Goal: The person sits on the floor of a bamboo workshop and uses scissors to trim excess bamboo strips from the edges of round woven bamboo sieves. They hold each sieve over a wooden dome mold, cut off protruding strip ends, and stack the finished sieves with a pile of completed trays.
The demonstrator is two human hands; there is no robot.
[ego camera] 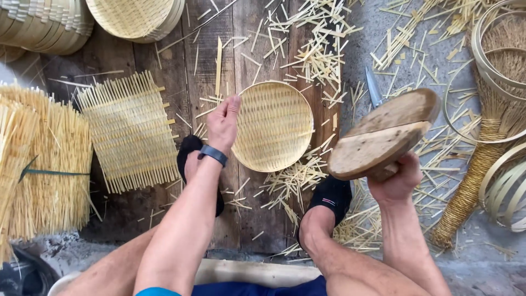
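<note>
The round woven tray (274,126) lies flat on the wooden floor (164,49), between the two feet. The left hand (222,123) touches its left rim, fingers (233,104) loosely open and pointing up. The right hand (395,178) is farther off, to the right, lifted, gripping a thick wooden block (383,134). Cut straw bits (318,55) lie all around.

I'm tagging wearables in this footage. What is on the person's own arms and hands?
Both arms are bare with no sleeves, and neither hand is gloved. The left hand has a dark blue-grey band, like a watch or fitness tracker, around its wrist. The right hand wears nothing visible.
</note>
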